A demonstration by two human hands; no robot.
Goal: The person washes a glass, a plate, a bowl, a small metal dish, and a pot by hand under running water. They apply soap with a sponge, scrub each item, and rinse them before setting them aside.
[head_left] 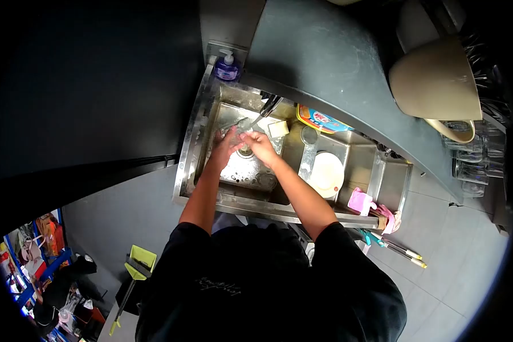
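Observation:
Over the left basin of a steel sink (251, 202), my two hands come together below the black tap (271, 105). My left hand (224, 148) has its fingers curved inward, with the thumb toward the right hand. Facing it, my right hand (260, 147) is bent with its fingertips close to the left fingers. A clear, shiny patch shows between and just above the fingers; I cannot tell whether it is glass or running water. The drain (245, 151) lies under the hands. A pale yellow sponge (279, 129) rests to the right of them.
A purple soap bottle (227, 67) stands at the sink's back left corner. Right of the basin are a dish-soap tub (322, 118), a white plate (327, 175) and pink cloths (360, 201). A grey shelf (319, 51) overhangs the back, with a beige mug (436, 80) and glasses (471, 170).

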